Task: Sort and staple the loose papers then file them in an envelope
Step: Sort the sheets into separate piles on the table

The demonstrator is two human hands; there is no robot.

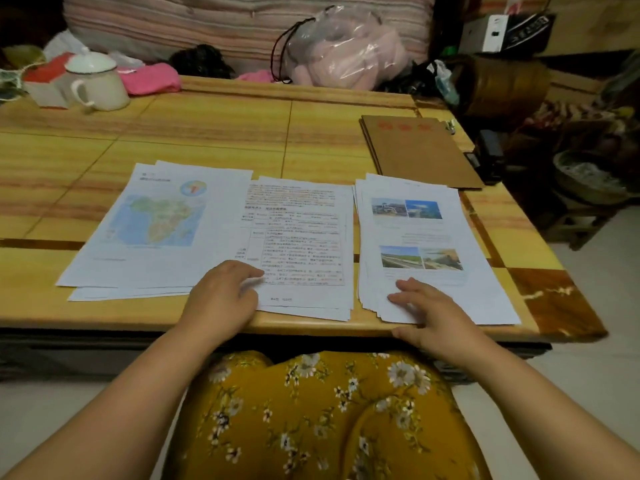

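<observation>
wooden table (221,133); left hand (221,296), right hand (429,310) flat, fingers relaxed on paper stacks (304,244); print unreadable.

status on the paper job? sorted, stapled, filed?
Sorting looks done: three piles, map pile, text pile, photo pile. In hand: left hand rests on the text pile, right hand on the photo pile, squaring it perhaps. Left: stapling, with the stapler untouched, and filing; the envelope lies flat.

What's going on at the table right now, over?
Left hand flat on text pile. Right hand on photo pile. Envelope untouched, nothing blocking.
</observation>
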